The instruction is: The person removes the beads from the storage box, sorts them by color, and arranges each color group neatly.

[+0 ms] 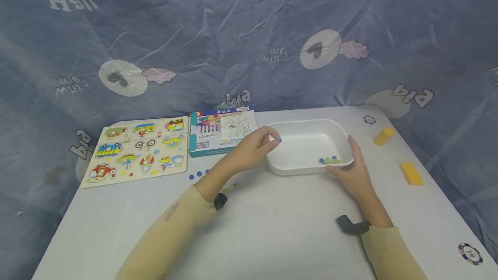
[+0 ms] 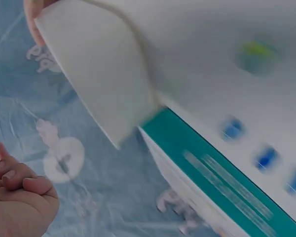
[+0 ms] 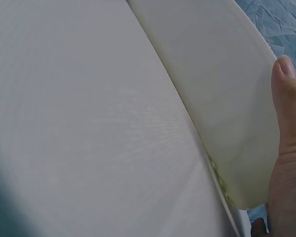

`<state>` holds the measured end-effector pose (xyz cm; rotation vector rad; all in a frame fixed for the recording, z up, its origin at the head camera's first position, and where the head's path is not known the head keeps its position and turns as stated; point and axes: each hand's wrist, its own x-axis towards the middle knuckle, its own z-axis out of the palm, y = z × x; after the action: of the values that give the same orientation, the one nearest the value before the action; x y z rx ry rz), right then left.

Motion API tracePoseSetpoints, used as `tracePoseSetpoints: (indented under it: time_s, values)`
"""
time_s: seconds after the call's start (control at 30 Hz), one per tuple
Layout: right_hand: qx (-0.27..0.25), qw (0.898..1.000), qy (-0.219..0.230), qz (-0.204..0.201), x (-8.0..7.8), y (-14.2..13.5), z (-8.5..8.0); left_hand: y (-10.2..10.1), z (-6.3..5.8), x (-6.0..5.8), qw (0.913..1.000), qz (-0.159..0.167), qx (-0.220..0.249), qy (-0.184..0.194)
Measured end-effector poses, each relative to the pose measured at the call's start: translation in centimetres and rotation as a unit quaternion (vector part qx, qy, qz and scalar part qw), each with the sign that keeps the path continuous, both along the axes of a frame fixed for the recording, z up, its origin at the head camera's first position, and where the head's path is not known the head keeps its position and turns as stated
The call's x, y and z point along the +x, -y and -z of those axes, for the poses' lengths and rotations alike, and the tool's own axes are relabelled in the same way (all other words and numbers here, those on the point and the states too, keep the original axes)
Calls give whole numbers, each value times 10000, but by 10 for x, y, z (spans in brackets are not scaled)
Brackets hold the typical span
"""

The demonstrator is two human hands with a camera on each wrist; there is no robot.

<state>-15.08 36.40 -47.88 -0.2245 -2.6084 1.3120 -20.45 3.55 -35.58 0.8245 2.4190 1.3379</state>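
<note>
On my remote feed, the left arm [image 1: 171, 228] slanted up from the lower left, bringing the left hand [image 1: 252, 149] to mid-frame beside the left end of the white tray [image 1: 303, 139]. I saw its grip narrowed to a thumb-and-finger pinch on one blue marble [image 1: 279, 139], too round to show a heading. The right hand [image 1: 353, 177], right of centre, clasped the tray's near right corner. The tray's long axis ran left to right across the bench [image 1: 280, 224], several loose marbles [image 1: 330, 160] clustered in its lower right.
</note>
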Motion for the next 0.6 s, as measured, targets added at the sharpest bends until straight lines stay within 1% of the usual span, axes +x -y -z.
tracePoseSetpoints:
  time_s: [0.1,0.17,0.3,0.37,0.47,0.6]
  values:
    - [58,10000,-15,-4,0,1,3,43,7,10,9992,-251,-291,122]
    - [62,10000,-36,-7,-2,1,1,72,13,16,9971,-524,-510,213]
    - [-3,10000,-10,-16,-3,2,0,128,35,28,9889,-1085,-910,457]
    - [5,10000,18,6,-3,2,1,152,47,32,9844,-1283,-1039,612]
    - [47,10000,18,58,-3,2,1,179,63,36,9777,-1528,-1178,827]
    - [79,9999,13,99,-3,3,2,203,80,38,9701,-1759,-1374,950]
